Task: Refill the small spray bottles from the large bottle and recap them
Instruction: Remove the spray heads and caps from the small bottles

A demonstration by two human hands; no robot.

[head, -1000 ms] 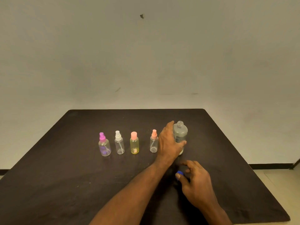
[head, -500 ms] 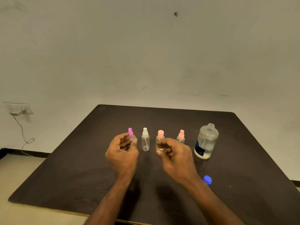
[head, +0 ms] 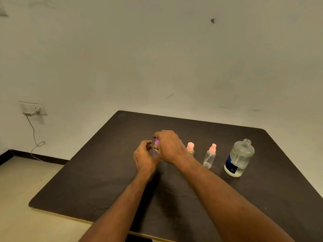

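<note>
Both hands are on the bottle with the magenta cap at the left end of the row. My left hand is curled around the clear body of it, fingers bent in toward the right hand, and most of the bottle is hidden behind my hands. My right hand comes over the top, fingers curled down around the cap, with only a bit of magenta peeking out between them. Can't tell whether the cap is loose or tight.

Next to my right wrist stands the small bottle with the peach cap, partly covered by my hand. Further right is another clear spray bottle with a peach sprayer top, standing upright and looking nearly empty. At the right end of the row sits the large bottle, uncapped, upright, clear liquid inside, dark label low on its side. Everything sits on the dark tabletop, well apart from the edges.
</note>
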